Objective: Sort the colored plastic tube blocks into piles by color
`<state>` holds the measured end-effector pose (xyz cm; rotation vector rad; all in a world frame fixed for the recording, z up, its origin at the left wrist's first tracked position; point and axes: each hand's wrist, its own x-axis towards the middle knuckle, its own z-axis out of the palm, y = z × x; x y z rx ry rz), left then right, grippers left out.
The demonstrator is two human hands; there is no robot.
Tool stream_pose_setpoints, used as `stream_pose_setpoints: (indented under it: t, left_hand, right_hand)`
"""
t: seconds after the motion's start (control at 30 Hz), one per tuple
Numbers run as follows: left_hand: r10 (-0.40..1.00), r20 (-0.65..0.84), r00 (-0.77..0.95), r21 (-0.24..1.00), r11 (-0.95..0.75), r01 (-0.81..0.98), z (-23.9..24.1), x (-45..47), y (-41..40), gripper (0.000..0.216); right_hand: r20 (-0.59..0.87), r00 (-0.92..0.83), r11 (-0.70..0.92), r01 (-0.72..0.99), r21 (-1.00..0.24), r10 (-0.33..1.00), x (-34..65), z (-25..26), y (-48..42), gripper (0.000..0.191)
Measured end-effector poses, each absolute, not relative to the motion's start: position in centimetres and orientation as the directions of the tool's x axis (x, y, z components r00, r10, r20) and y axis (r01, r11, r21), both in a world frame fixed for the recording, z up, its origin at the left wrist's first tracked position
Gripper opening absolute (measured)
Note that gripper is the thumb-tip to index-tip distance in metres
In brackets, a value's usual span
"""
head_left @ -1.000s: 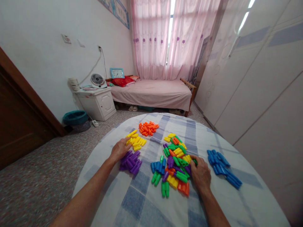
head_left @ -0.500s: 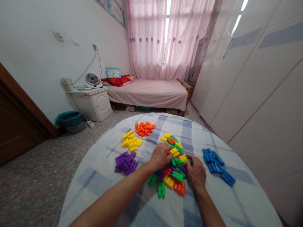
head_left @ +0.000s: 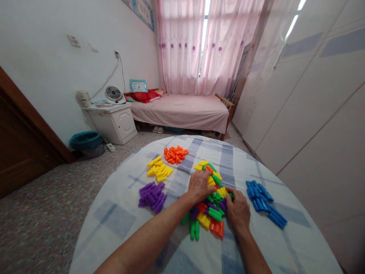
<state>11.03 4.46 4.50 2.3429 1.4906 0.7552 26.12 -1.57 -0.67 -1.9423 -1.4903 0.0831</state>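
Spread over the upper part of a mixed pile of plastic bullet-shaped building blocks (head_left: 204, 219) is my left hand (head_left: 200, 185), its fingers and thumb apart, bent down among yellow and orange blocks. My right hand (head_left: 238, 209) rests at the pile's right side with curled fingers around a green block (head_left: 232, 196), partly hidden. Close to its fingertips lie yellow blocks (head_left: 222, 191). Green, purple, yellow and orange pieces lie jumbled between and below the hands. Part of the pile is covered by the left hand.
Single-colour groups lie around on the checked tablecloth (head_left: 114, 232): orange blocks (head_left: 176, 154) at the back, yellow blocks (head_left: 160, 169) and purple blocks (head_left: 153, 196) on the left, blue blocks (head_left: 264, 201) on the right. A bed (head_left: 182, 110) stands beyond the table.
My left hand has shifted right and slightly forward over the pile, covering more yellow blocks. The right hand stays at the pile's right side. The camera view has moved a little.
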Motion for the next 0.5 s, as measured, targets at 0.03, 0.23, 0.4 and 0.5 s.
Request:
stream_pose_setpoints:
  t: [0.03,0.23,0.4,0.5]
  left_hand:
    - [0.886,0.31,0.345,0.496,-0.46,0.736,4.5,10.6,4.4,0.039]
    - [0.852,0.408,0.328,0.511,-0.511,0.691,5.8,7.6,4.3,0.043]
    - [0.901,0.381,0.209,0.306,-0.336,0.891,6.2,1.5,6.4,0.035]
    - [0.941,0.322,0.107,0.165,-0.167,0.972,5.9,-2.4,7.8,0.03]
  right_hand:
    - [0.34,0.346,-0.12,0.834,-0.538,0.875,26.1,-0.6,-1.6,0.031]
    - [0.325,0.334,-0.131,0.847,-0.515,0.885,26.1,-0.4,-1.7,0.032]
    - [0.316,0.353,-0.157,0.847,-0.508,0.881,26.2,-0.6,-1.6,0.033]
    - [0.317,0.349,-0.153,0.849,-0.506,0.882,26.1,-0.5,-1.6,0.033]
